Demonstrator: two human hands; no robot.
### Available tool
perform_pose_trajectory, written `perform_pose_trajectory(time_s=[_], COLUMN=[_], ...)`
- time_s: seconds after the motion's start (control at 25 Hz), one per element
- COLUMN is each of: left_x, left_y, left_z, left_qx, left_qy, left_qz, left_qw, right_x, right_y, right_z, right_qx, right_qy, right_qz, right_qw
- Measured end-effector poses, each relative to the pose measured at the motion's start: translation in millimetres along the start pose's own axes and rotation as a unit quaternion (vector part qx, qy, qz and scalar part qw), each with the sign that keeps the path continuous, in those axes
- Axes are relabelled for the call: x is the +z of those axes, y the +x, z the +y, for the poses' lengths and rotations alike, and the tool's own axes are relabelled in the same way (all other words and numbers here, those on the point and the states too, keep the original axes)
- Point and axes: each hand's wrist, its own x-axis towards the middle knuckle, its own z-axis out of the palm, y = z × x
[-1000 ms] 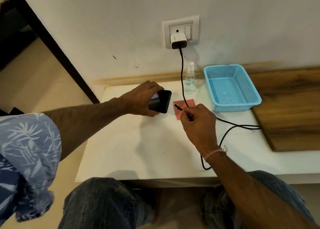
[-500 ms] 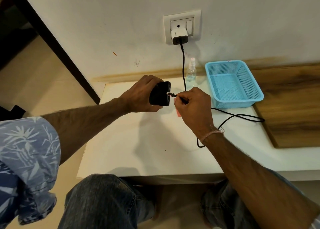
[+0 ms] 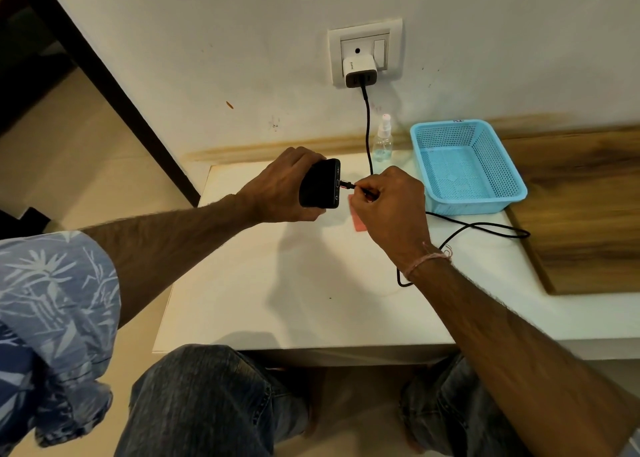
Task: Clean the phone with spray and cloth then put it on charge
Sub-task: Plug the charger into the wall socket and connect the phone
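Note:
My left hand (image 3: 282, 188) grips a black phone (image 3: 320, 183) above the white table (image 3: 277, 283), its port end facing right. My right hand (image 3: 389, 210) pinches the plug of the black charging cable (image 3: 478, 228), and the plug tip meets the phone's port. The cable runs up to a white charger (image 3: 358, 70) in the wall socket (image 3: 365, 53). A red cloth (image 3: 356, 222) lies on the table, mostly hidden under my right hand. A clear spray bottle (image 3: 382, 139) stands by the wall.
A light blue plastic basket (image 3: 464, 169) sits at the back right of the table. A wooden board (image 3: 588, 214) lies to its right. Slack cable loops across the table beside my right wrist. My knees are under the front edge.
My right hand carried the cable plug left from over the red cloth up to the phone's port. My left hand raised and turned the phone toward it.

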Motion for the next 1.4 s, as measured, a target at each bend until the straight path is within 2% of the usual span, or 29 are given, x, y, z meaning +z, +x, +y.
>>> perform_pose_trajectory(time_s=[0.48,0.72,1.4], left_x=[2,4,6], left_y=[1,4,5], left_z=[6,5,10], left_qx=[-0.003,0.004,-0.006], left_qy=[0.024,0.046,0.103], left_qz=[0.002,-0.001,-0.019], left_qw=[1.000,0.999,0.995], right_x=[-9,-10,-4], right_y=[14,17,17], right_z=[-6,-4,6], right_qx=[-0.018,-0.018,0.004], right_qy=[-0.081,-0.085,-0.064], right_qz=[-0.049,-0.080,-0.094], right_qw=[0.995,0.993,0.993])
